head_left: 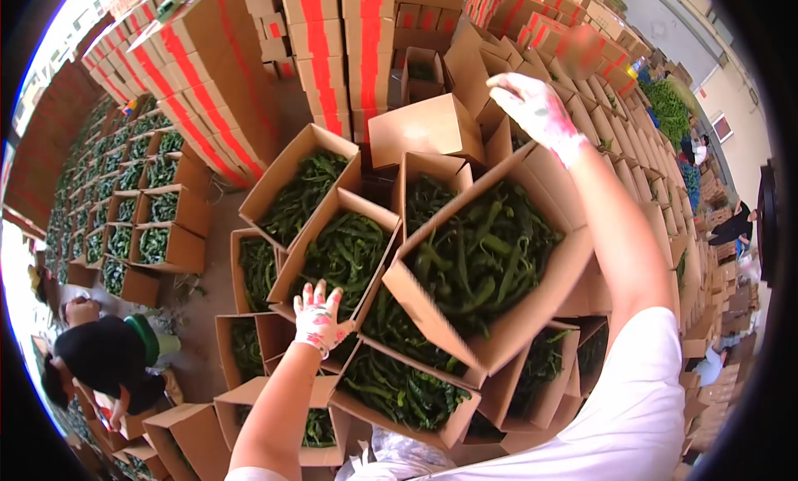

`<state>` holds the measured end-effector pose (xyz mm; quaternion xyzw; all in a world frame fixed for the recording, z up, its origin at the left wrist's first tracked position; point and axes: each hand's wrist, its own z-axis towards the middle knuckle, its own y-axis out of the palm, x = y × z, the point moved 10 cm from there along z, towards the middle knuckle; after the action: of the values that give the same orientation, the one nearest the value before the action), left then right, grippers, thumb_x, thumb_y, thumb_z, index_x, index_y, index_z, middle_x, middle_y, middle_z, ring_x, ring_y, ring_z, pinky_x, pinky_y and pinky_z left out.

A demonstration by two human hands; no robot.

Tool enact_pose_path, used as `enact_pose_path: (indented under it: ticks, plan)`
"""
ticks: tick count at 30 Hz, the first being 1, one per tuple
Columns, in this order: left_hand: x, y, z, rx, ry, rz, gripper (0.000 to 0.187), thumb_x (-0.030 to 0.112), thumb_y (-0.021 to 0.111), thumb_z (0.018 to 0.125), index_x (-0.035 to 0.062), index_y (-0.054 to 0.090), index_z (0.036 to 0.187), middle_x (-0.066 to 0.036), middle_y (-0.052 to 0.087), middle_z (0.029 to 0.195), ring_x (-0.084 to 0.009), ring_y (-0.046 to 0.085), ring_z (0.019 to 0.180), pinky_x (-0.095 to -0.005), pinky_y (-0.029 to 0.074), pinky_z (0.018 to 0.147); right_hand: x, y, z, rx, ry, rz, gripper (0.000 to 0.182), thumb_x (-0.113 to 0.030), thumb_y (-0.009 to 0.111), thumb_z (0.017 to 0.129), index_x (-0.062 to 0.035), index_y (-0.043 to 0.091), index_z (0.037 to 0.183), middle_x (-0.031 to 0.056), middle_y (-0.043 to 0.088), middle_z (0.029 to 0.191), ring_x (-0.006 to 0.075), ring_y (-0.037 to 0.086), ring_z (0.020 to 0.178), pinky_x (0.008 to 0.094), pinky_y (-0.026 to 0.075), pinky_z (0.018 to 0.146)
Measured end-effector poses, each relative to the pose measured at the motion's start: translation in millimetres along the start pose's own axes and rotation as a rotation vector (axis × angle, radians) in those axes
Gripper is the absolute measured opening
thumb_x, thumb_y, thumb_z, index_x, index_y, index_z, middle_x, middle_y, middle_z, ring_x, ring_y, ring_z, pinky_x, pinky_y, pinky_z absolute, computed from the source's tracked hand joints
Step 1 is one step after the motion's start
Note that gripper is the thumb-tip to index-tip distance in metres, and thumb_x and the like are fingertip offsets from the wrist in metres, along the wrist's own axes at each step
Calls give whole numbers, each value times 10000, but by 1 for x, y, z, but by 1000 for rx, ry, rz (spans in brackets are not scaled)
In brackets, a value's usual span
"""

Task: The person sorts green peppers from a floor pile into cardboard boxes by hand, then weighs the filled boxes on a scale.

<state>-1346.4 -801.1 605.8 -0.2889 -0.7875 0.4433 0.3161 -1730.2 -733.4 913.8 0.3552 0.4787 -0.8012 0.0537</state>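
My left hand (pixel 322 319), in a white glove with red and green marks, spreads its fingers by the lower edge of an open cardboard box (pixel 287 286) of green peppers (pixel 345 252). My right hand (pixel 536 111), also gloved, is raised beyond the far corner of a larger box (pixel 432 311). Its fingers reach out, slightly bent, with nothing visible in them. That larger box, full of long green peppers (pixel 490 257), sits tilted over the neighbouring boxes, its near edge blurred. Closer to my body stands another box of peppers (pixel 403 390).
Tall stacks of cartons with red tape (pixel 316 57) rise ahead. Rows of filled boxes (pixel 125 207) stand at left, near a bent-over person in black (pixel 104 356). Many open boxes (pixel 615 132) line the right, with loose greens (pixel 665 107) and other people farther off.
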Motion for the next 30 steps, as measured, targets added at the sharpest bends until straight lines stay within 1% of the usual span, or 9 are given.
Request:
enact_pose_path:
  ticks: [2,6,8,11,12,20,23,26,30]
  plan:
    - [9,44,23,-184,12,28,861,511,691,713,157,336,1413,-163,241,1495,-383,163,1392,-531,139,1113,38,20,42,-86,52,-189,337,-296,559,873,-46,627,1089,120,653,1076,236,610,994,335,458,878]
    - [11,110,43,-235,-13,-125,851,428,721,706,129,319,1395,-155,334,1437,-353,279,1345,-489,214,1101,100,69,100,-284,94,-498,399,-325,567,848,-57,603,1140,132,632,1130,280,584,1056,370,447,913]
    - [6,110,47,70,23,-250,550,230,652,757,107,466,1260,-131,560,1175,-308,511,1116,-432,377,980,136,98,120,-443,78,-703,440,-340,567,835,-58,580,1172,133,623,1149,291,563,1100,383,440,930]
    - [1,109,44,222,-43,-316,343,156,587,805,130,547,1145,-102,632,1031,-303,621,876,-408,499,760,167,134,144,-612,71,-875,490,-339,609,820,-56,541,1215,144,596,1183,296,543,1133,385,434,948]
    - [-3,118,45,116,-163,-337,330,161,571,827,150,548,1156,-83,629,1063,-296,628,870,-407,507,736,175,147,151,-657,31,-959,506,-337,623,818,-58,528,1230,145,584,1195,300,541,1136,387,434,952]
    - [-1,112,47,97,-159,-410,346,129,555,836,150,541,1181,-82,623,1107,-287,627,917,-393,512,749,239,202,192,-651,110,-1011,574,-370,589,860,-78,426,1326,128,421,1381,299,446,1248,404,401,1006]
    - [-1,109,49,99,-168,-428,361,111,556,828,146,539,1187,-90,622,1110,-296,625,921,-388,515,755,259,218,184,-660,153,-1062,674,-406,568,867,-67,324,1397,135,243,1501,297,257,1380,405,295,1095]
    - [-5,118,45,94,-198,-491,352,110,556,826,140,547,1176,-94,624,1105,-302,624,924,-390,515,759,294,225,176,-734,210,-1031,760,-431,551,861,-45,241,1438,165,218,1506,313,236,1385,404,252,1116]
    - [-6,116,48,70,-232,-541,333,115,556,826,128,561,1158,-98,625,1103,-303,620,940,-390,512,783,299,222,186,-762,246,-1074,751,-472,540,857,-42,290,1421,176,283,1469,317,283,1360,405,278,1102]
